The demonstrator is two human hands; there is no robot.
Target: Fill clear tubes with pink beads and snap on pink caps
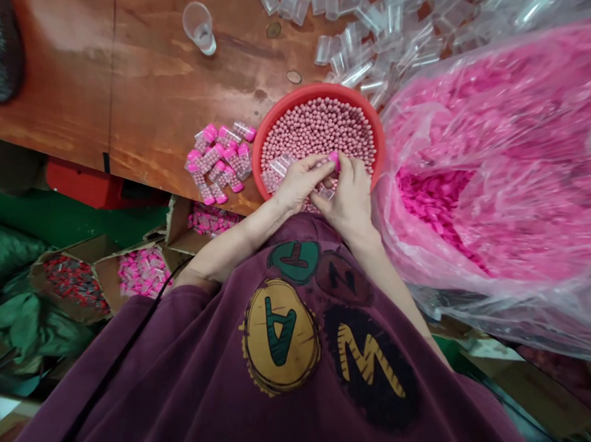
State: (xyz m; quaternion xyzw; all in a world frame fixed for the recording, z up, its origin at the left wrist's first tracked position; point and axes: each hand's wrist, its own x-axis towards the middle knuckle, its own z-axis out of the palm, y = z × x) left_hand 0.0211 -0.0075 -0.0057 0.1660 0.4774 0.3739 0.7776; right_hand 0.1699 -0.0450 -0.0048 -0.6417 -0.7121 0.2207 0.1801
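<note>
My left hand point(300, 180) and my right hand point(346, 194) meet over the near side of a red bowl point(374, 119) full of small pink beads point(320, 129). Between their fingertips is a small clear tube with a pink cap point(334, 160); both hands hold it, the right hand at the cap end. A few clear empty tubes point(278, 165) lie on the beads beside my left hand. Left of the bowl, a pile of filled, pink-capped tubes point(220, 160) lies on the wooden table point(157, 89).
A large clear plastic bag of pink caps point(497, 168) fills the right side. Several empty clear tubes point(373, 23) lie behind the bowl, with a clear cup point(198, 27) farther left. Cardboard boxes of filled tubes point(141, 270) stand below the table edge.
</note>
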